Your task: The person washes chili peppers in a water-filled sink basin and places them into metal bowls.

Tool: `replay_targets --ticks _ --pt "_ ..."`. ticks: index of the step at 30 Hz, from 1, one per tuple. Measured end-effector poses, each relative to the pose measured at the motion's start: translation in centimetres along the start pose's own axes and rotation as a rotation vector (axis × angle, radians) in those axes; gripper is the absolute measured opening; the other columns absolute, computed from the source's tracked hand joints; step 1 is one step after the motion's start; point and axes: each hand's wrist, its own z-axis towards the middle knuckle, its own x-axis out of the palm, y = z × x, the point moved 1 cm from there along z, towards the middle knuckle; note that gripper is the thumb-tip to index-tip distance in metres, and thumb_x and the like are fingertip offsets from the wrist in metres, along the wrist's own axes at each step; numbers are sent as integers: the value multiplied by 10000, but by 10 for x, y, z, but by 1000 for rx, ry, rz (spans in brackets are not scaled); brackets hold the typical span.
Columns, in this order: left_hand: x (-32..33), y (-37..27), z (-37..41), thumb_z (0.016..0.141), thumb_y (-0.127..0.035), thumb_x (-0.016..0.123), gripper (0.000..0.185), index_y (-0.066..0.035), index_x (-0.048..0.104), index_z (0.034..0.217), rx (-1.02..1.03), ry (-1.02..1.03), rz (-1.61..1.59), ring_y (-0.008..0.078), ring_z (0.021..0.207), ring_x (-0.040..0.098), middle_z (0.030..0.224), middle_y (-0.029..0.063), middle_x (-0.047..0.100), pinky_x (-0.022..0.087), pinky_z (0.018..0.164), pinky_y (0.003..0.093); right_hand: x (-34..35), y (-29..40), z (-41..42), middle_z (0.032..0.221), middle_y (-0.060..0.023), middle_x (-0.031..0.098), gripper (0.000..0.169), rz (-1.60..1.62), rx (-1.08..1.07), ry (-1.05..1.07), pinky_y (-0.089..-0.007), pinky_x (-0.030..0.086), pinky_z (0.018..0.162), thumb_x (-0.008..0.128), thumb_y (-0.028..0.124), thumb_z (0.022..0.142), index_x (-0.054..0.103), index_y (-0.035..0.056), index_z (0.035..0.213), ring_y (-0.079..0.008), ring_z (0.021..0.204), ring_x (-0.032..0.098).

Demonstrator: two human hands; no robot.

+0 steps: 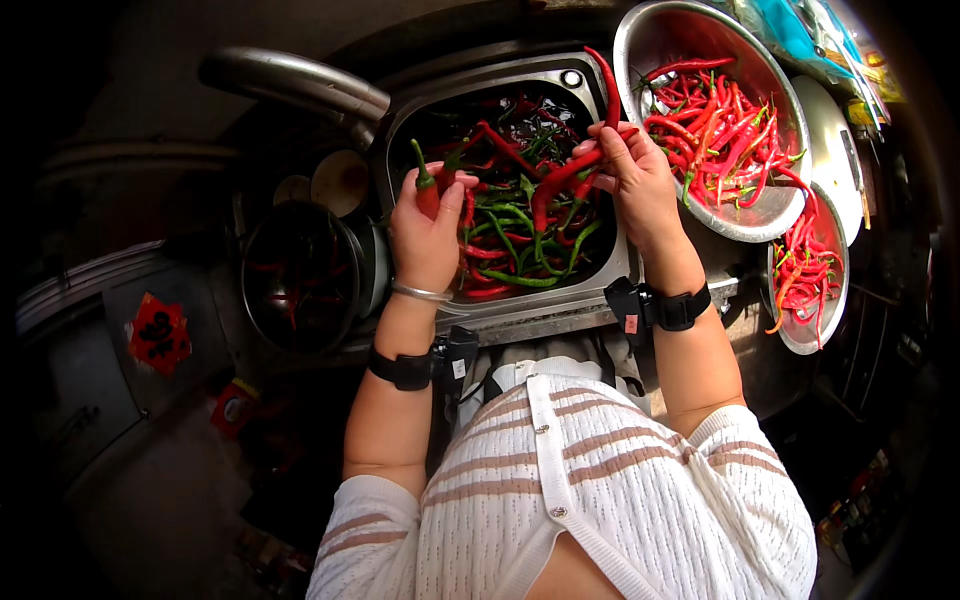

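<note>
Over the left side of a metal sink [517, 321], my left hand [429, 240] holds red chili peppers [426, 196] with green stems pointing up. My right hand [637, 176] grips several long red chilies [556, 180] at the sink's right side; one stands up past the fingertips and others hang down over the basin. Below both hands, red and green chilies [517, 255] fill the basin, where dark water glints at the back. Parts of the held chilies are hidden by my fingers.
A large metal bowl [784, 206] of red chilies stands right of the sink. Beside it, a smaller bowl [806, 339] holds more. At left are a dark round container [300, 225] with some chilies and a metal faucet [307, 79]. Plastic packaging [806, 34] lies at the upper right.
</note>
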Motion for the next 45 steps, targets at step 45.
replay_targets --ticks 45 --pt "38 32 15 888 -68 519 292 -15 477 1172 -576 202 -734 229 1085 535 1159 133 558 421 952 367 11 -42 -12 714 -12 591 166 60 212 57 -200 383 475 620 103 825 612 -7 949 -49 545 495"
